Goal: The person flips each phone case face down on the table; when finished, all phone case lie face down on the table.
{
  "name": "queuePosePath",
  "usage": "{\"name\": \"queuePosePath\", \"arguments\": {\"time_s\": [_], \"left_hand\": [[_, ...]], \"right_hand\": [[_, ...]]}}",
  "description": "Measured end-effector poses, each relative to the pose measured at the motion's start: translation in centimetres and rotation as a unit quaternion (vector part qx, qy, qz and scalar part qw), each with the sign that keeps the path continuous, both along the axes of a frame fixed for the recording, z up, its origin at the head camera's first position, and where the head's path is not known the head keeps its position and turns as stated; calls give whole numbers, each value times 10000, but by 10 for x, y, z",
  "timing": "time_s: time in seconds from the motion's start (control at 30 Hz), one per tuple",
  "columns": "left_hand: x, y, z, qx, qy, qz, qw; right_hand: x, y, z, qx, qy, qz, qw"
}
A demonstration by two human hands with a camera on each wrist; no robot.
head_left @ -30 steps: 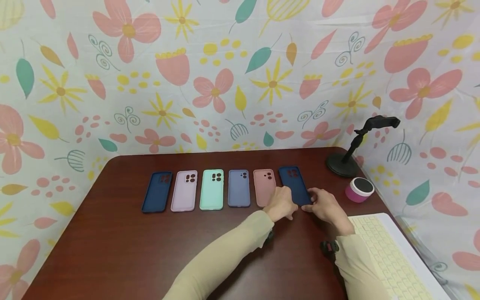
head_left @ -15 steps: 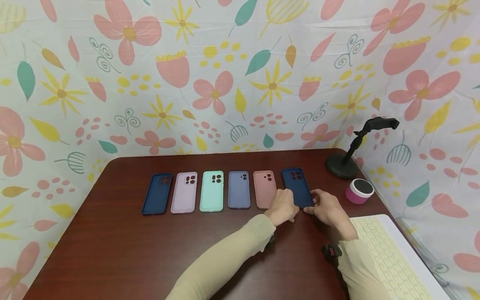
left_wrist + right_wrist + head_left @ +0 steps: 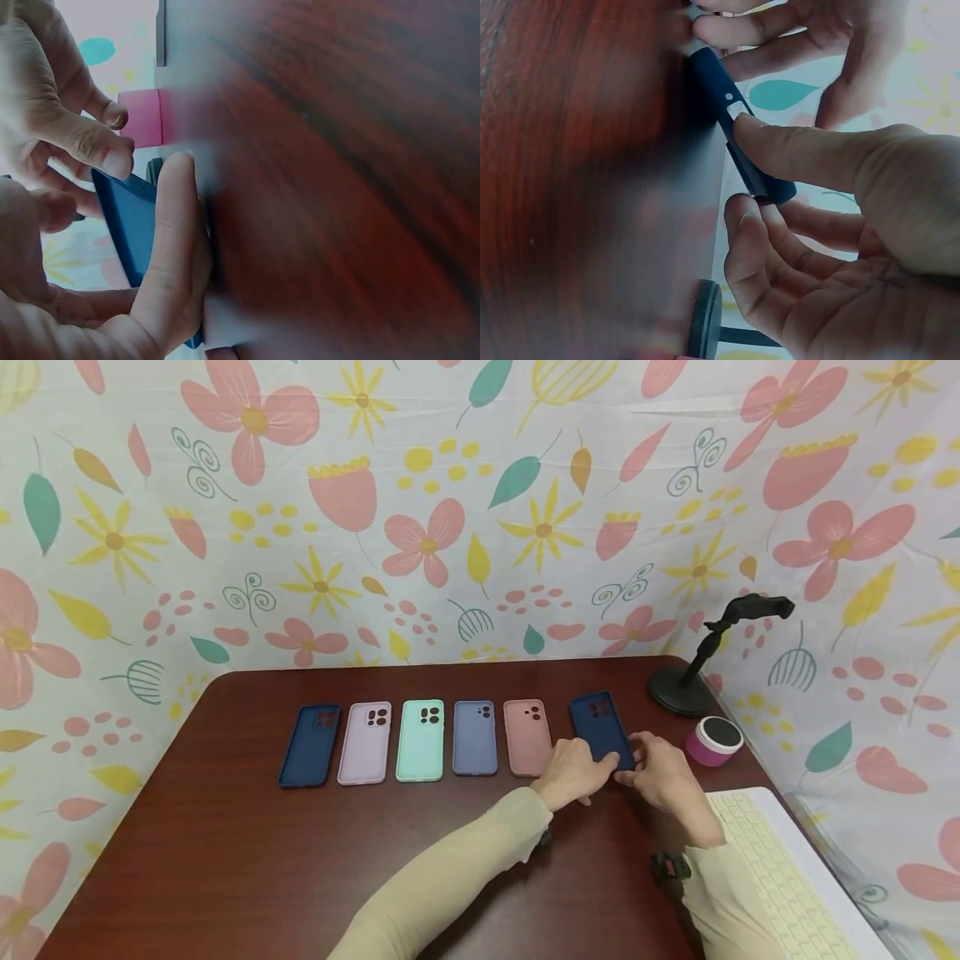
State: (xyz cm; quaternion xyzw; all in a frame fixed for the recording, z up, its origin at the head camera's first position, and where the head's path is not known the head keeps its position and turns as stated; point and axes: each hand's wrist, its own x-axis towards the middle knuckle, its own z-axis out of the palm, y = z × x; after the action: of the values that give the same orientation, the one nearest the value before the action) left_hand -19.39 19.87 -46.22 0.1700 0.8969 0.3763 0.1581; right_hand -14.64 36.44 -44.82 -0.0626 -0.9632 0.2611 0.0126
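A dark blue phone case lies slanted at the right end of a row of cases, camera cutouts toward the wall. My right hand grips its near right corner; the right wrist view shows the thumb on the edge of the case and curled fingers by the corner. My left hand holds the near left corner, thumb reaching over it. In the left wrist view the case is tilted, its right side off the table, with a long left finger across it.
Leftward stand pink, grey-blue, mint, lilac and dark blue cases. A black stand, a pink jar and a keyboard are at the right of the brown table.
The right-hand dark blue case has shifted slightly right, away from the pink case. Both hands moved with it, and my left thumb now reaches over its near edge.
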Motion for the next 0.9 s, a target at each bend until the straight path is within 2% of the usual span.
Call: {"name": "queuePosePath", "arguments": {"time_s": [0.13, 0.37, 0.57, 0.6, 0.8, 0.83, 0.9], "left_hand": [[-1, -1, -3, 408, -267, -25, 9988], [-5, -2, -4, 1113, -722, 60, 9912], [-8, -4, -4, 1446, -998, 184, 9843], [-12, -1, -13, 1445, -875, 237, 9854], [-13, -7, -7, 2326, -774, 494, 9682], [-10, -11, 3, 2540, -911, 514, 9615], [-9, -12, 5, 2693, -930, 561, 9569]], "right_hand": [[3, -2, 5, -75, 89, 20, 9999], [2, -10, 9, -108, 396, 258, 9988], [-2, -15, 7, -29, 263, 362, 9990], [-3, -15, 7, -36, 226, 382, 9990], [-7, -12, -3, -215, 9, 515, 9984], [-8, -11, -5, -237, -28, 534, 9983], [-9, -9, -8, -249, -121, 558, 9981]]}}
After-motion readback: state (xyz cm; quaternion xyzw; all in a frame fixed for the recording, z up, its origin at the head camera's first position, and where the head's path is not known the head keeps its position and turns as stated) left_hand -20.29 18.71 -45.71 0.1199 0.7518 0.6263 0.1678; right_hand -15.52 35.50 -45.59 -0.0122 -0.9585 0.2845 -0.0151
